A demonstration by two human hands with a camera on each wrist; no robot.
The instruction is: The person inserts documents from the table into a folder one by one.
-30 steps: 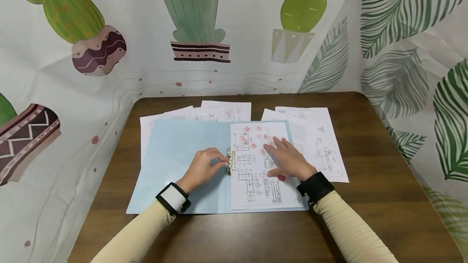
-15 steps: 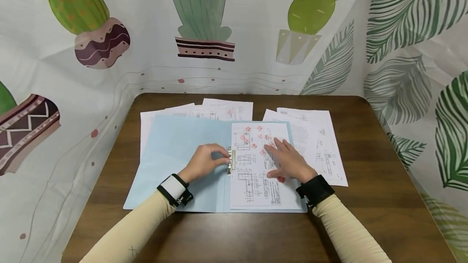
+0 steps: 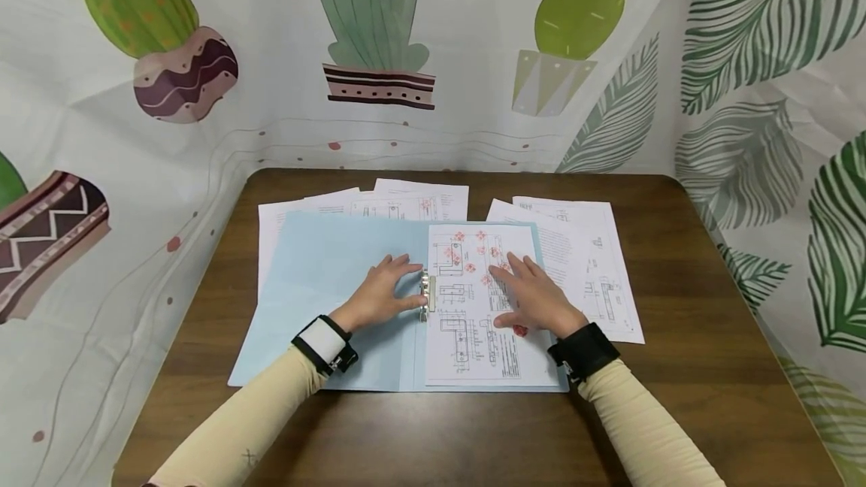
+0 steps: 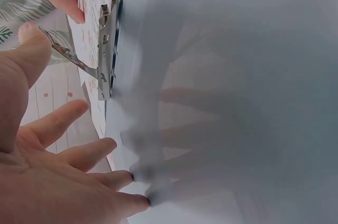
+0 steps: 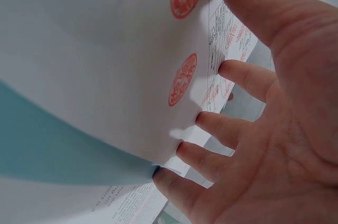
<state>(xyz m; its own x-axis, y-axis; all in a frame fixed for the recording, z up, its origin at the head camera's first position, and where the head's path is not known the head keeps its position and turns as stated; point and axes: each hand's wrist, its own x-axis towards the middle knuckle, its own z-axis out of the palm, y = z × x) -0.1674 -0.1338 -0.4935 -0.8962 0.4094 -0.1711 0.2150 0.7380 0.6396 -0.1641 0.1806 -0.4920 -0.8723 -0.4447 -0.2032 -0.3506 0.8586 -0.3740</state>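
Observation:
A light blue folder (image 3: 325,261) lies spread on the wooden table, with a metal lever clip (image 3: 428,295) along its spine. On its right side rests a white sheet (image 3: 470,322) of technical drawings with red stamps. My left hand (image 3: 381,294) is at the clip, fingers spread apart. In the left wrist view the thumb tip is right at the end of the clip's lever (image 4: 74,59), which stands tilted up from its base. My right hand (image 3: 537,297) rests on the sheet with fingers spread. Its fingertips meet the paper and the folder edge in the right wrist view.
Loose printed sheets (image 3: 443,198) stick out behind the folder's left half. More papers (image 3: 609,269) lie to the right, partly under the folder. The table (image 3: 697,367) ends at a cactus-and-leaf print cloth (image 3: 467,36) behind it.
My left hand's fingers, held close to the thumb at the clip before, have spread apart and risen away from it. The right hand stays put on the sheet.

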